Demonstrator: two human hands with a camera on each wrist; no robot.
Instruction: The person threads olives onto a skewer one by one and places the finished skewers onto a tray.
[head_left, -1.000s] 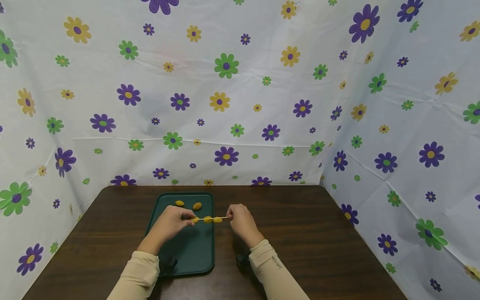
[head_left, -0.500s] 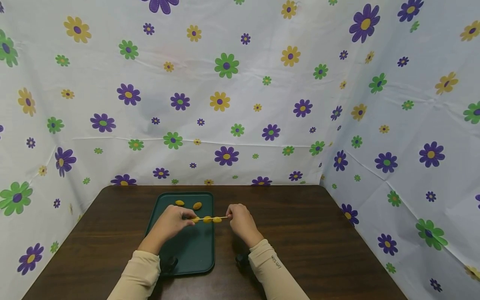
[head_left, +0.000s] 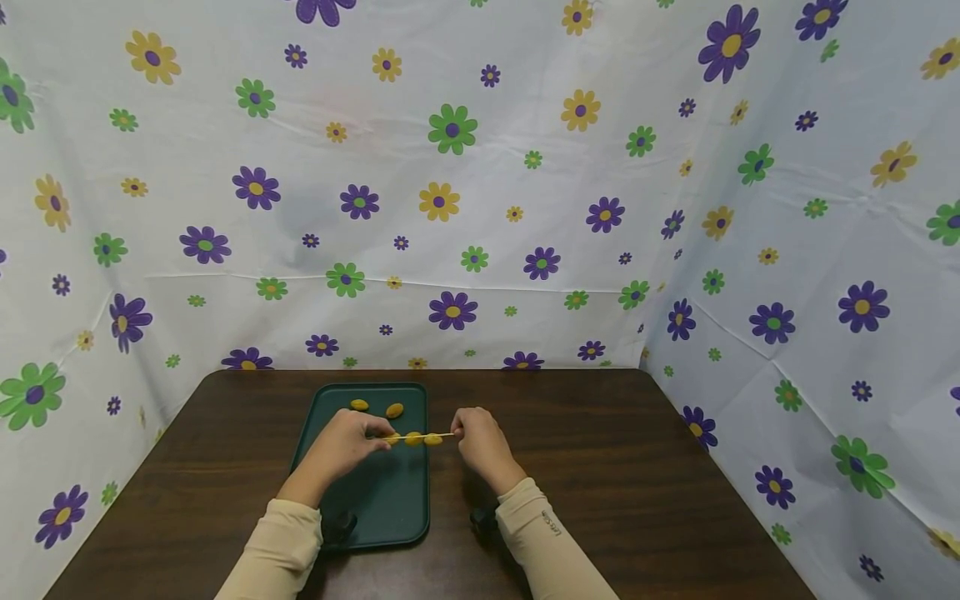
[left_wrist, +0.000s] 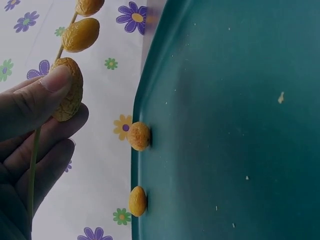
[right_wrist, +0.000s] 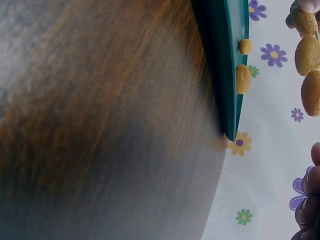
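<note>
Both hands hold a thin straw-coloured stalk [head_left: 444, 435] level above the tray's right side. Three wrinkled yellow dates sit along it: one at the left fingers, a middle date [head_left: 413, 438] and a right-hand date [head_left: 433, 439]. My left hand [head_left: 341, 446] pinches the leftmost date [left_wrist: 71, 95] between thumb and fingers, the stalk running on down past the palm in the left wrist view. My right hand [head_left: 482, 446] pinches the stalk's other end with its fingertips. In the right wrist view the right fingers [right_wrist: 309, 195] show only at the edge, apart from the nearest date [right_wrist: 312, 94].
Under the left hand lies a dark green tray [head_left: 382, 508] on the brown wooden table [head_left: 600, 483]. Two loose dates, one left [head_left: 359, 405] and one right [head_left: 394, 411], lie near its far edge. Small pale crumbs [left_wrist: 281, 97] dot the tray. Flowered white cloth [head_left: 510, 150] hangs around the table.
Hardly anything differs. The stalk's middle and right dates have shifted very slightly left; both hands keep their grip in nearly the same place.
</note>
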